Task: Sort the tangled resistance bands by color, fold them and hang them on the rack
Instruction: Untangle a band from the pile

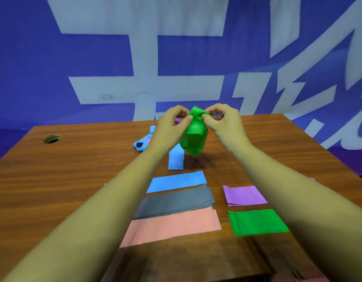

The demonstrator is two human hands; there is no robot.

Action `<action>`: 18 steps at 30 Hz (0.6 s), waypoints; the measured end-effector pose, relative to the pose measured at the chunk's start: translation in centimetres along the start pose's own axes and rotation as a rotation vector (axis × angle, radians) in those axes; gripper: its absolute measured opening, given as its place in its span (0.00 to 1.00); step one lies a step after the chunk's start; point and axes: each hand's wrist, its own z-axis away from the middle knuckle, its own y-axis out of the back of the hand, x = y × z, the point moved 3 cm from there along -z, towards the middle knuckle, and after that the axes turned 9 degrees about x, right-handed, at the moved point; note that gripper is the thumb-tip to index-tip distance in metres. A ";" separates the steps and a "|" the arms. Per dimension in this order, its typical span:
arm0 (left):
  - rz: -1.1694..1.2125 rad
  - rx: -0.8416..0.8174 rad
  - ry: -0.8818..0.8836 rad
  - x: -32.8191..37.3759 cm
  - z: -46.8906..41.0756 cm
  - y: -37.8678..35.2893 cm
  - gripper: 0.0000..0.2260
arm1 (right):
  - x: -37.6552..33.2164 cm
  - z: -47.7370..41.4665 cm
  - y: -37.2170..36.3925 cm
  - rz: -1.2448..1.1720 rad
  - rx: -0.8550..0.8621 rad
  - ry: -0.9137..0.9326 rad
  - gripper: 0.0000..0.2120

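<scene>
The crumpled green band (pixel 193 137) hangs bunched above the middle of the table (pixel 74 159), its top edge pinched between the left hand (pixel 172 123) and the right hand (pixel 222 123). Each grip is narrow, thumb and fingertips closed on the green rubber at either side of the bunch, while the rest sags in a loose loop just clear of the wood. The step in hand looks like sorting: working this band open before it is folded. Just below and left of the held band lies the blue tangle (pixel 143 142), a bit of purple showing in it. Nearer the person than the held band, five flat piles lie apart: a blue strip (pixel 177 181), a grey stack (pixel 174 201) and a pink stack (pixel 172 226) in a column, with a purple stack (pixel 245 195) and a green stack (pixel 257 221) to their right. The next move probably calls for drawing the two pinches apart to flatten the band, then folding it to match the green stack. No rack is in view, so hanging seems some way off.
</scene>
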 end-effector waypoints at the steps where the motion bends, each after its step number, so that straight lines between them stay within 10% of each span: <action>1: 0.041 0.007 0.002 1.3 0.0 0.6 0.02 | -1.3 -0.1 0.7 -0.026 0.003 0.001 0.02; 18: 0.429 -0.166 0.190 11.3 10.1 4.6 0.09 | -11.5 6.7 8.3 -0.365 0.003 -0.317 0.07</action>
